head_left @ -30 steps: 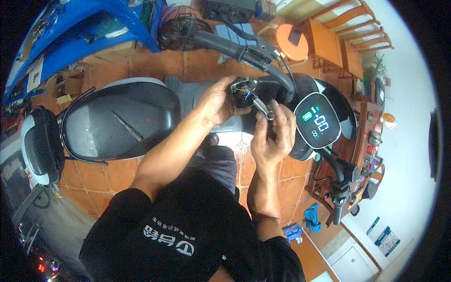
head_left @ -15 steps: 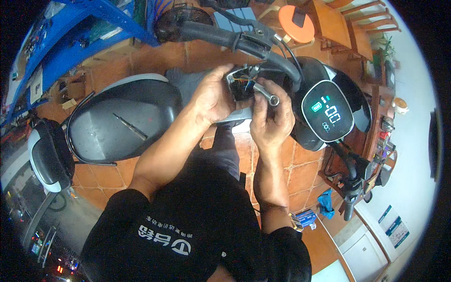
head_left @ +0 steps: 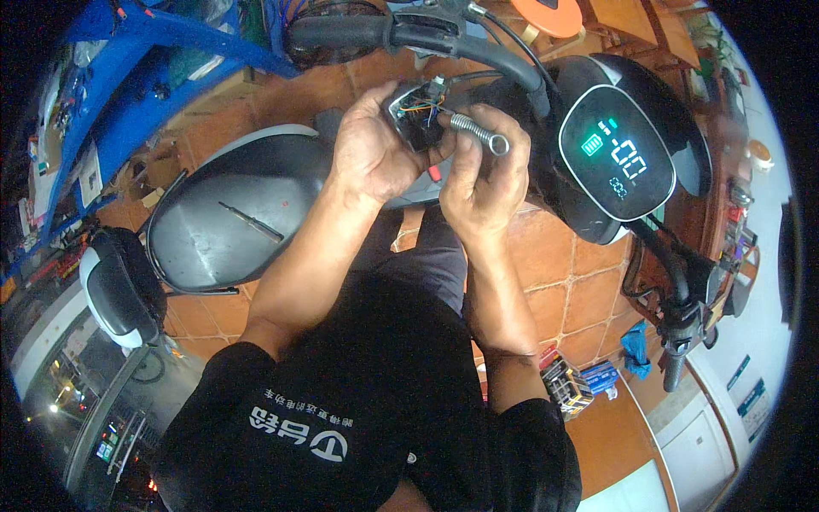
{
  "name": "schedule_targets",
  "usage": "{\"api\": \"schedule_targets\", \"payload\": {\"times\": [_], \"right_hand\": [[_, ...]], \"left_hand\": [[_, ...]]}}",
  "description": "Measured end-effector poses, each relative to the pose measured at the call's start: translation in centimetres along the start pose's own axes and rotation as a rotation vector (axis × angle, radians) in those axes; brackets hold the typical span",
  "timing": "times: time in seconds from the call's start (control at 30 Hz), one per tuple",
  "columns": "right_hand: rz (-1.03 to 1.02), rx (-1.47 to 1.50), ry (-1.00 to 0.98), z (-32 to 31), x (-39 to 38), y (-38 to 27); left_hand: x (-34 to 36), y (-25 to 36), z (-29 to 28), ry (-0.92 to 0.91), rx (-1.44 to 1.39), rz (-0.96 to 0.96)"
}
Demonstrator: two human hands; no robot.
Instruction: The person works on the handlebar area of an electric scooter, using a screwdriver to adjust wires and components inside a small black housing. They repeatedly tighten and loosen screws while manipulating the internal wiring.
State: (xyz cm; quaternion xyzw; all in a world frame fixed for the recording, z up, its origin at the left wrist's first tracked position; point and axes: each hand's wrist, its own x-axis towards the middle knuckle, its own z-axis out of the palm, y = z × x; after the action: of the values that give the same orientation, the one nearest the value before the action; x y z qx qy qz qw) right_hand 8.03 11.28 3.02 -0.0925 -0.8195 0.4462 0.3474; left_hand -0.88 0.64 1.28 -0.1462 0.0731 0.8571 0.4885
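An opened black handlebar switch housing [head_left: 412, 128], with thin coloured wires [head_left: 424, 106] showing inside, rests in the curled fingers of my left hand [head_left: 368, 147]. A cable runs from it toward the handlebar [head_left: 478, 47]. Between the thumb and fingers of my right hand [head_left: 488, 175] is a coiled metal spring [head_left: 479, 133], its round end facing up. Its far end reaches toward the wires, and its tip is hard to make out. Below the housing, a small red thing [head_left: 433, 173] shows in part near my fingers.
On the black scooter seat [head_left: 209, 243] lies a dark screwdriver-like tool [head_left: 252, 222]. A lit scooter display [head_left: 618, 166] stands to the right. Blue shelving [head_left: 162, 38] fills the far left. Boxes [head_left: 567, 384] and a blue bag [head_left: 636, 350] lie at the lower right.
My view has shifted, so the scooter sits farther right and the handlebar higher. Both hands have moved up with the housing and spring, which stay held.
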Motion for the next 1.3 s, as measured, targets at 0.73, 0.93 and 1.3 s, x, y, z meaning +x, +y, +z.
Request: {"api": "schedule_targets", "payload": {"times": [0.73,0.93,1.3], "right_hand": [[0.091,0.044,0.033,0.6,-0.1,-1.4],[0.032,-0.030,0.008,0.1,0.4,-1.7],[0.255,0.213,0.013,-0.2,0.0,-0.8]], "left_hand": [[0.3,0.0,-0.7,0.071,0.044,0.071],[0.2,-0.1,0.2,0.128,0.033,0.060],[-0.1,-0.3,2.2,0.268,0.138,0.080]]}}
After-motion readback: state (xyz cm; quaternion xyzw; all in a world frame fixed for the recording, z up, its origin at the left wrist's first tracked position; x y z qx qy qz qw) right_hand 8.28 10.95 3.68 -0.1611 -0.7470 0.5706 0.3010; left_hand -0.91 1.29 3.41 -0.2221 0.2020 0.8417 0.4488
